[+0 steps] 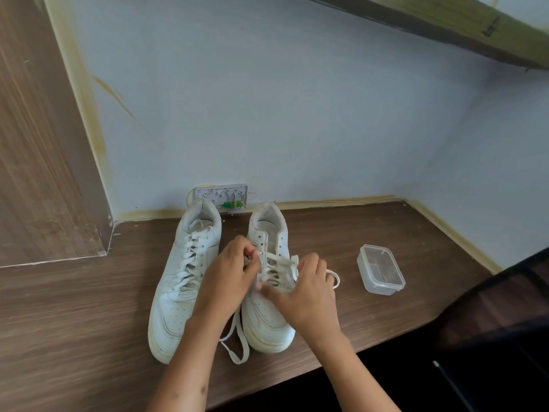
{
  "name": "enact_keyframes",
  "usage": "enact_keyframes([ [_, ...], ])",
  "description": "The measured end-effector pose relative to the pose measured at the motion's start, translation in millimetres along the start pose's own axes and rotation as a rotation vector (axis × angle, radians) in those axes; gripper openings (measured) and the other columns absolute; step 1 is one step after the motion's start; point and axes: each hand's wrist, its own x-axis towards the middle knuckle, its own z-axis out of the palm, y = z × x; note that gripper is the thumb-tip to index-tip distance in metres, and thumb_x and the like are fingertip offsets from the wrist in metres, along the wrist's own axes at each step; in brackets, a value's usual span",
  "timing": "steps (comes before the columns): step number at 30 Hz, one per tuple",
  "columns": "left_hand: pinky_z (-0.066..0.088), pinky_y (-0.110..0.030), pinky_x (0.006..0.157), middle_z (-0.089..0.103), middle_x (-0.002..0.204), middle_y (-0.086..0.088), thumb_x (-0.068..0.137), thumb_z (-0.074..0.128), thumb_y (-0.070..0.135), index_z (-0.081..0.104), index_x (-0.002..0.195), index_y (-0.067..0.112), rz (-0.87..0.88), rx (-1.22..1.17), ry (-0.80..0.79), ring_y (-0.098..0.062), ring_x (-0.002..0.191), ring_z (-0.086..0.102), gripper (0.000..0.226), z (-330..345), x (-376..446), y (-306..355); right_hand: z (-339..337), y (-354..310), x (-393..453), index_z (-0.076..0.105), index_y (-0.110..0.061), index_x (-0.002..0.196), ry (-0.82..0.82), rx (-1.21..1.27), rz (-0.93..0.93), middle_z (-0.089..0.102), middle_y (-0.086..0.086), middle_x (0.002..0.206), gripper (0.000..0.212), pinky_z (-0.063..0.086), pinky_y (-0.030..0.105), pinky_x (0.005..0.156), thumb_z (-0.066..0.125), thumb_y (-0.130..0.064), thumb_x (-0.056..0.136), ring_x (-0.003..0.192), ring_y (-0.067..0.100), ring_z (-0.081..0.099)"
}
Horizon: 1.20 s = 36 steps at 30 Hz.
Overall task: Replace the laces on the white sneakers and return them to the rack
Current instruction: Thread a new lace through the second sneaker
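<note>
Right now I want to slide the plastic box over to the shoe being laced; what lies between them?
In the head view, a loop of lace lies on the desk between the box and the shoe; otherwise bare wood.

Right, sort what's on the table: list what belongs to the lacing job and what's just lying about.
Job:
- left sneaker, laced
- right sneaker, upper eyelets empty
- lace, loose end trailing between the toes
- left hand and right hand, both pinching the lace

Lying about:
- plastic container, lid on
- wall box
</note>
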Motion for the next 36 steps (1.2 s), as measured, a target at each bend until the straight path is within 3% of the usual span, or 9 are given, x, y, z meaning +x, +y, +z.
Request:
enact_keyframes([
  [4, 0.048, -0.022, 0.055, 0.056, 0.082, 0.006, 0.092, 0.058, 0.023, 0.05, 0.09, 0.017, 0.0, -0.016, 0.078, -0.009, 0.072, 0.058, 0.01, -5, -2, 3, -7, 5, 0, 0.045, -0.016, 0.124, -0.228, 0.008, 0.168, 0.055, -0.001, 0.12, 0.1, 0.052, 0.037, 0.089, 0.065, -0.085, 0.056, 0.111, 0.021, 0.057],
  [7, 0.042, -0.015, 0.056, 0.058, 0.082, 0.001, 0.088, 0.062, 0.014, 0.052, 0.089, 0.013, -0.032, -0.044, 0.29, -0.013, 0.072, 0.058, 0.01, -16, 0, 4, -12, 9, 7, 0.047, -0.016, 0.127, -0.213, 0.004, 0.158, 0.057, -0.001, 0.12, 0.092, 0.052, 0.032, 0.085, 0.07, -0.077, 0.062, 0.108, 0.018, 0.058],
  [10, 0.04, -0.025, 0.06, 0.059, 0.082, -0.004, 0.08, 0.068, 0.004, 0.053, 0.079, 0.008, -0.061, 0.008, 0.442, -0.022, 0.072, 0.058, 0.015, -27, 3, 1, -14, 17, 15, 0.043, -0.015, 0.136, -0.197, -0.005, 0.074, 0.048, -0.001, 0.13, 0.079, 0.046, 0.029, 0.088, 0.067, -0.061, 0.076, 0.118, 0.019, 0.05],
  [12, 0.039, -0.03, 0.06, 0.059, 0.084, -0.002, 0.073, 0.07, 0.005, 0.053, 0.07, 0.009, -0.062, 0.091, 0.427, -0.024, 0.073, 0.056, 0.018, -28, 1, 3, -12, 24, 19, 0.033, -0.014, 0.145, -0.23, 0.003, -0.029, 0.04, 0.0, 0.139, 0.075, 0.039, 0.032, 0.1, 0.059, -0.051, 0.085, 0.129, 0.022, 0.038],
  [15, 0.042, -0.032, 0.065, 0.059, 0.091, 0.001, 0.074, 0.059, 0.028, 0.059, 0.073, 0.013, -0.03, 0.141, 0.378, -0.021, 0.078, 0.053, 0.015, -22, 0, 7, -8, 31, 22, 0.025, -0.013, 0.149, -0.222, -0.026, -0.14, 0.035, 0.002, 0.145, 0.071, 0.027, 0.033, 0.11, 0.049, -0.047, 0.092, 0.134, 0.023, 0.029],
  [17, 0.046, -0.033, 0.068, 0.058, 0.097, 0.003, 0.078, 0.053, 0.038, 0.065, 0.085, 0.015, -0.032, 0.113, 0.32, -0.019, 0.082, 0.053, 0.027, -16, 0, 10, -5, 36, 22, 0.026, -0.015, 0.148, -0.181, -0.055, -0.19, 0.037, 0.0, 0.144, 0.071, 0.024, 0.033, 0.111, 0.047, -0.054, 0.092, 0.134, 0.021, 0.031],
  [22, 0.047, -0.023, 0.068, 0.06, 0.088, 0.012, 0.087, 0.065, 0.041, 0.066, 0.089, 0.022, -0.111, 0.052, 0.12, -0.009, 0.083, 0.057, 0.019, 12, -1, 14, 4, 40, 21, 0.011, -0.012, 0.154, -0.196, -0.184, -0.263, 0.024, 0.001, 0.157, 0.111, 0.018, 0.033, 0.117, 0.023, -0.086, 0.073, 0.144, 0.018, 0.022],
  [25, 0.041, -0.019, 0.063, 0.06, 0.079, 0.012, 0.089, 0.066, 0.03, 0.066, 0.083, 0.019, -0.113, 0.029, 0.12, -0.009, 0.078, 0.056, 0.013, 19, 0, 14, 6, 42, 22, 0.008, -0.011, 0.154, -0.199, -0.18, -0.264, 0.022, 0.002, 0.158, 0.11, 0.019, 0.033, 0.118, 0.025, -0.084, 0.074, 0.145, 0.018, 0.021],
  [36, 0.05, -0.026, 0.06, 0.06, 0.072, 0.01, 0.086, 0.069, 0.025, 0.064, 0.074, 0.019, -0.151, -0.026, 0.042, -0.005, 0.069, 0.057, 0.014, 15, 3, 18, 5, 43, 24, 0.008, -0.01, 0.154, -0.197, -0.197, -0.285, 0.024, 0.004, 0.156, 0.101, 0.02, 0.032, 0.117, 0.038, -0.076, 0.084, 0.144, 0.019, 0.022],
])
